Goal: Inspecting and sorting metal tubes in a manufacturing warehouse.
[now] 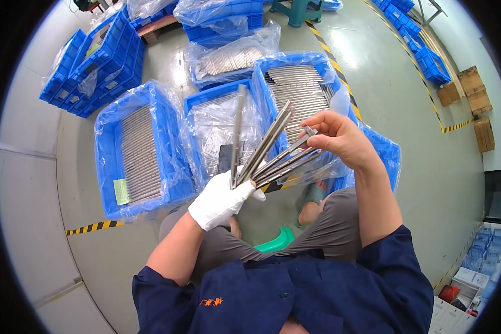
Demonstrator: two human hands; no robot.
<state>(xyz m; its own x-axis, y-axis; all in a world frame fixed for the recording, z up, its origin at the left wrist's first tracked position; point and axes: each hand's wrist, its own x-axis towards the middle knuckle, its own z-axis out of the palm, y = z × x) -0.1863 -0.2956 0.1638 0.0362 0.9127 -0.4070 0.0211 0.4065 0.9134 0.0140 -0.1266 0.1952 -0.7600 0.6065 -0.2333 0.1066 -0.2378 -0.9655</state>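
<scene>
My left hand (221, 201), in a white glove, is closed around a bundle of several long metal rods (268, 139). The rods fan out upward and to the right from the fist. My right hand (342, 140) is bare and pinches a small grey metal piece (309, 132) with a block-like end, between thumb and fingertips. This piece meets the upper end of one rod; whether it is fixed to that rod I cannot tell. Beyond the hands, a blue crate (324, 60) lined with clear plastic holds rows of similar rods.
At the left stands another blue crate (107, 209) of rods with a green label (121, 191). A dark phone-like object (224, 158) lies on plastic in the middle crate (192, 100). Stacked blue crates (125, 72) stand far left. A green stool (298, 15) is at the back.
</scene>
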